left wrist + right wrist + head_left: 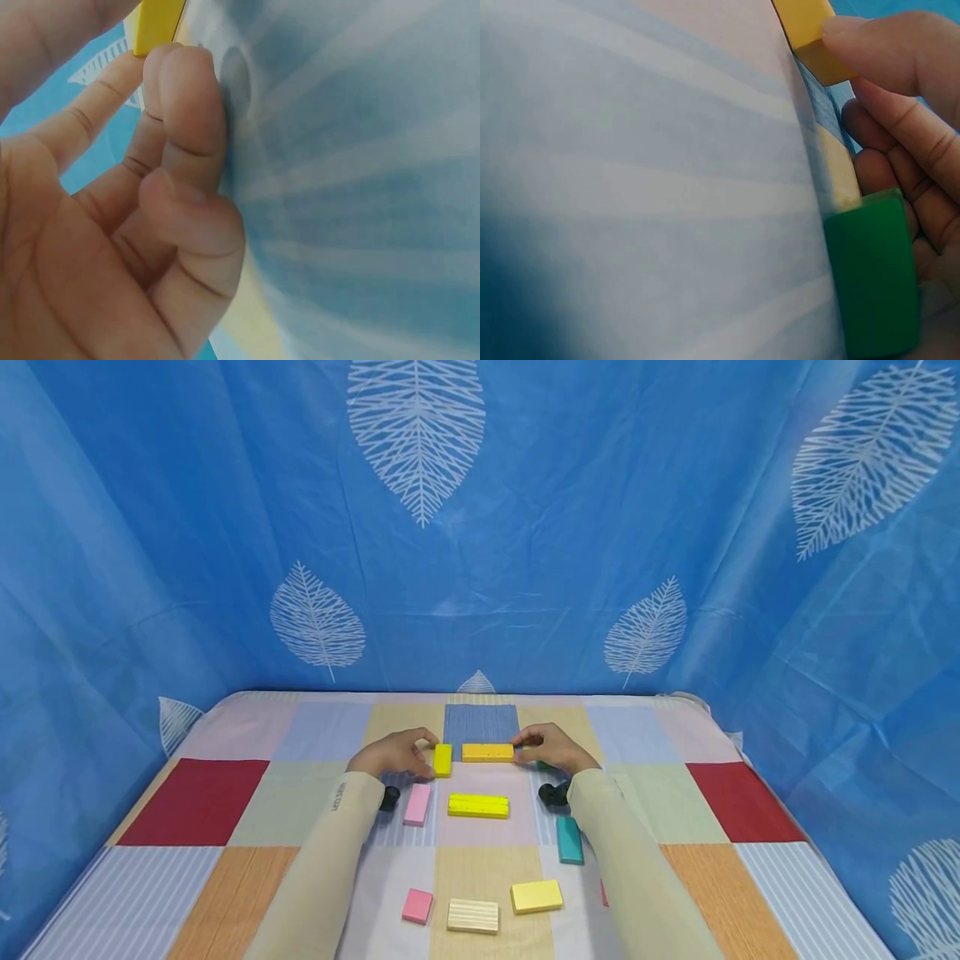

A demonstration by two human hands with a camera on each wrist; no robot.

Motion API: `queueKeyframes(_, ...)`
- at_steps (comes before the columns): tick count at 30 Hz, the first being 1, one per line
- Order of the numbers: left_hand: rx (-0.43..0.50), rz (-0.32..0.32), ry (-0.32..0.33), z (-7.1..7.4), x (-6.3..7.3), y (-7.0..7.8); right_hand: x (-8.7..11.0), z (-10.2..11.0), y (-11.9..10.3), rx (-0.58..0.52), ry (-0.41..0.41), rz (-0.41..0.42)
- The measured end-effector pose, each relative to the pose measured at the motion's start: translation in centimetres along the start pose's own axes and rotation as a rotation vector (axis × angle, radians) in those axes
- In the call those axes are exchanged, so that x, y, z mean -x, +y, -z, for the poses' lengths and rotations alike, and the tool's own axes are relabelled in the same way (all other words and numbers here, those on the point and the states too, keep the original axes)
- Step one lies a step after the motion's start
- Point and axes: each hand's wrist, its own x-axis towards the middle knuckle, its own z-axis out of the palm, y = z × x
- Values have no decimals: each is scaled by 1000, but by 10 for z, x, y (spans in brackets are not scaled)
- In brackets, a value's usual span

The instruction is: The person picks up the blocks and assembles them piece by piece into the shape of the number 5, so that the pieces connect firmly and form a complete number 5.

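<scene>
At the far middle of the table, my left hand (395, 754) pinches a small yellow block (442, 761) between thumb and forefinger. That block shows only partly at the top of the left wrist view, at a fingertip, with the other fingers curled below. My right hand (553, 749) pinches the right end of a longer orange-yellow block (487, 752), thumb on its end face. A narrow gap separates the two blocks. Beneath the right palm stands a green block (874, 277), mostly hidden in the head view.
Nearer lie a bright yellow long block (478, 806), a pink block (417, 805), a teal block (570, 841), a smaller pink block (417, 906), a striped wooden block (472, 917) and a pale yellow block (536, 897). A blue leaf-print curtain (480, 568) surrounds the patchwork-covered table (285, 793).
</scene>
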Motion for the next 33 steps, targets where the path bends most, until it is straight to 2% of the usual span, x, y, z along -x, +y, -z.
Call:
queueKeyframes(9, -16, -39, -23, -1, 0, 6, 1, 1, -2, -25, 3, -20)
queueKeyframes(17, -20, -13, -20, -5, -2, 8, 2, 1, -4, -15, 1, -22)
queueKeyframes(33, -22, -13, -35, -8, -4, 12, 2, 1, -4, 2, 3, -26)
